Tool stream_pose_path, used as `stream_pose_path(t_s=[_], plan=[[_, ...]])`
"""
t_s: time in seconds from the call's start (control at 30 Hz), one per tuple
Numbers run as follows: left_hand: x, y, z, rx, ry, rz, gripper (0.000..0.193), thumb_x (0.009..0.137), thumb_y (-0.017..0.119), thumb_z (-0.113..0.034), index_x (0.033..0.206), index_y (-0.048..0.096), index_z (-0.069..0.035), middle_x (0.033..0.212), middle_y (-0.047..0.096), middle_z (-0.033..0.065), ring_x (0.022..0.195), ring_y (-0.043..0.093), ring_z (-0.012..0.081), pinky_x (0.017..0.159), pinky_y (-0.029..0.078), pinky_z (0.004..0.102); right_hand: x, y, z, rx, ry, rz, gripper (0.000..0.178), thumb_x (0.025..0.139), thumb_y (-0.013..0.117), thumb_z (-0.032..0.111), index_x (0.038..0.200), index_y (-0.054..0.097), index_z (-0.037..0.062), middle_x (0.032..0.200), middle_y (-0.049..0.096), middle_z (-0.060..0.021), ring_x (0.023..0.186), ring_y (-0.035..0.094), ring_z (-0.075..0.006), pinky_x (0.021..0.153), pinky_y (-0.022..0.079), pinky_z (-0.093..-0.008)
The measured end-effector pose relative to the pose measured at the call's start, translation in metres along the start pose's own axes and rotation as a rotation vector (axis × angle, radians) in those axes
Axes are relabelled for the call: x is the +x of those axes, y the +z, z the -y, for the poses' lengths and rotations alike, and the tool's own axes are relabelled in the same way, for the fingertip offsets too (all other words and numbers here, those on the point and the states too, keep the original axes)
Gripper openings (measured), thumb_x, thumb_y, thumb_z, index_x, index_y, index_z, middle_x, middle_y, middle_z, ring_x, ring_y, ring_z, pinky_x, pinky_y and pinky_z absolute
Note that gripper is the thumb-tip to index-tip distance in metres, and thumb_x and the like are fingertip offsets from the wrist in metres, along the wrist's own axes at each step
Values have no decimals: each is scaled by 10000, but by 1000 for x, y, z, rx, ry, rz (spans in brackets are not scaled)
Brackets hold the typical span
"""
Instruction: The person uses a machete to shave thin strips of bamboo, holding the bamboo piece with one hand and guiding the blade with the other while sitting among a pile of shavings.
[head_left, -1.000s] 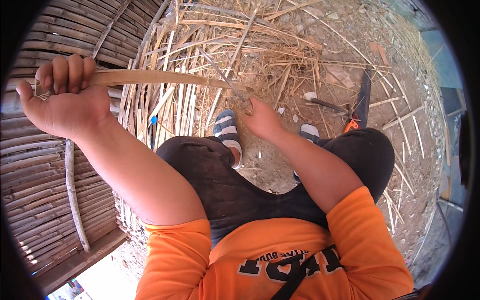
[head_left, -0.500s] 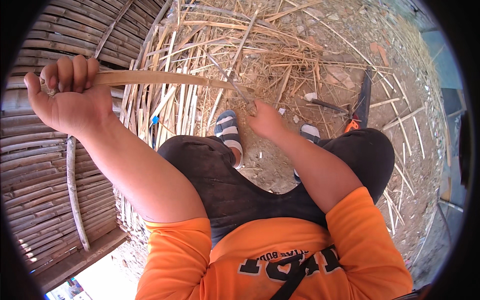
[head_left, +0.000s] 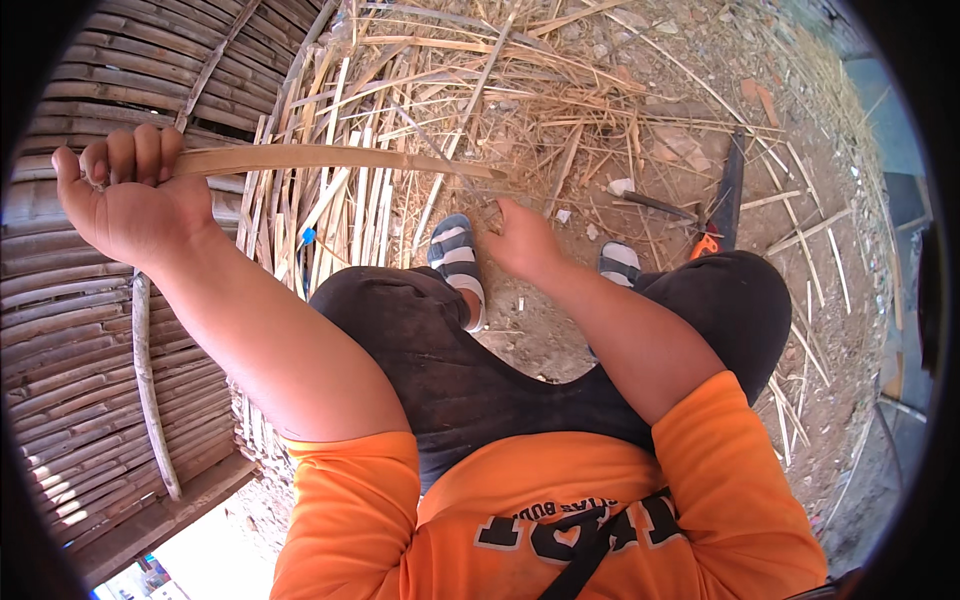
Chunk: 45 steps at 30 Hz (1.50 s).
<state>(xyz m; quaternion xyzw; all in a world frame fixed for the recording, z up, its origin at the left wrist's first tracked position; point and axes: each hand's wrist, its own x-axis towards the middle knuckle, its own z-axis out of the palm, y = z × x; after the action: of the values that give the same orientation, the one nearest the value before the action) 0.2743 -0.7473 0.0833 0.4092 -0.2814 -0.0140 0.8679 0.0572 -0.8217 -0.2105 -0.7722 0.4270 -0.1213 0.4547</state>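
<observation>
My left hand [head_left: 140, 195] is closed around one end of a long, pale bamboo strip [head_left: 310, 158]. The strip reaches to the right in front of me, bowing slightly, and its far end stops just above my right hand [head_left: 525, 240]. That hand is closed on a knife, the thin blade [head_left: 416, 127] pointing up and to the left and crossing the strip. The blade is faint and partly hidden behind the strip; the fingers cover the handle.
A bamboo-slat wall [head_left: 90, 330] stands close on my left. Split bamboo strips [head_left: 375, 200] and shavings [head_left: 560, 100] litter the ground ahead. At the right lie a saw [head_left: 735, 190] with an orange handle and a dark stick-like tool [head_left: 655, 206]. My sandalled feet [head_left: 455, 255] are below.
Both hands have shifted slightly left, the left one also a little downward, and the strip has moved with it. The knife blade has moved left and crosses the strip farther from its right end.
</observation>
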Motion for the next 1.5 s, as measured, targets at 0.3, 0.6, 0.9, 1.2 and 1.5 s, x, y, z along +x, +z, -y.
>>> stream_pose_path(t_s=[0.3, 0.6, 0.9, 1.2, 1.5], plan=[[-2, 4, 9, 48, 15, 21, 413, 951, 629, -352, 736, 341, -150, 575, 205, -25, 531, 166, 122, 530, 169, 309, -3, 22, -80, -162, 214, -16, 419, 793, 693, 166, 1155, 610, -27, 1006, 683, -286, 956, 667, -446, 839, 529, -497], [-5, 3, 6, -11, 9, 72, 402, 949, 639, -341, 744, 353, -147, 581, 216, -23, 536, 173, 123, 533, 183, 310, -10, -11, 32, -28, -19, 77, 543, 791, 703, 196, 1283, 553, 21, 1065, 688, -263, 1024, 658, -440, 880, 534, -494], [-3, 2, 6, -11, 13, 50, 412, 946, 660, -317, 744, 349, -138, 585, 217, -23, 537, 172, 122, 529, 178, 307, 1, 18, -88, -165, 215, 54, 509, 800, 691, 187, 1261, 571, 6, 1040, 679, -296, 1000, 664, -440, 882, 524, -493], [-6, 4, 6, -15, 19, 99, 398, 956, 638, -305, 747, 343, -139, 587, 205, -18, 543, 171, 126, 531, 181, 311, -6, -13, 30, -72, -100, 84, 486, 840, 683, 170, 1268, 549, -18, 1053, 679, -286, 1004, 662, -442, 880, 528, -514], [-3, 3, 10, -7, 14, 65, 383, 950, 632, -281, 747, 340, -136, 588, 201, -15, 545, 171, 126, 537, 177, 307, 6, 18, -94, -191, 216, 44, 461, 810, 689, 181, 1206, 573, -27, 1051, 688, -277, 982, 674, -430, 821, 545, -478]])
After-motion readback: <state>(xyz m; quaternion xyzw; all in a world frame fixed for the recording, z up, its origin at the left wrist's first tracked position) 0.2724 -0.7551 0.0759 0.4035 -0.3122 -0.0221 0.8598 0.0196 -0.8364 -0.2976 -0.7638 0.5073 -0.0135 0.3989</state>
